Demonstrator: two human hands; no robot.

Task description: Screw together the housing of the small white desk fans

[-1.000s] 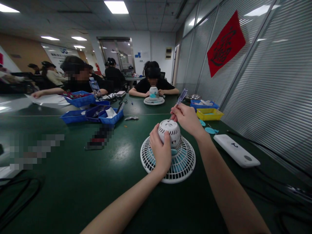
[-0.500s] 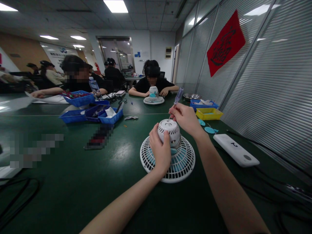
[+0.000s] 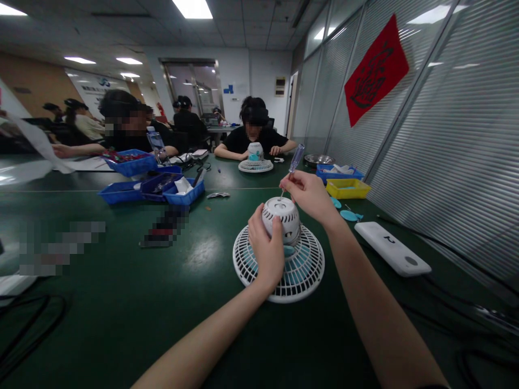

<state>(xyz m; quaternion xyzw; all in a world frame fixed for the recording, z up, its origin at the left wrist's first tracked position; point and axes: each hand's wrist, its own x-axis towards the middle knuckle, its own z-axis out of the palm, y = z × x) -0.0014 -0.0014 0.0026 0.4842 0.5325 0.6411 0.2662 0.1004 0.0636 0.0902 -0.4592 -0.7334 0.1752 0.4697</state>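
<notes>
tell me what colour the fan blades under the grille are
Light blue fan blades, seen through the white grille in the head view.

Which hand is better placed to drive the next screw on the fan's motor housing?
Right hand: it holds the clear-handled screwdriver over the white domed motor housing. Left hand grips the housing.

An indoor office scene, evenly lit by rectangular ceiling lights [image 3: 193,7] overhead. The room is moderately dim, colours muted. A soft sheen of reflected light sits on the green table [image 3: 121,302] just left of the white fan [image 3: 279,259], and the fan casts only a faint shadow. The wide lens bends straight lines near the frame's edges, stretching the forearms below the fan. People beyond the fan have pixelated faces, and blurred blocks cover patches left of it.
</notes>
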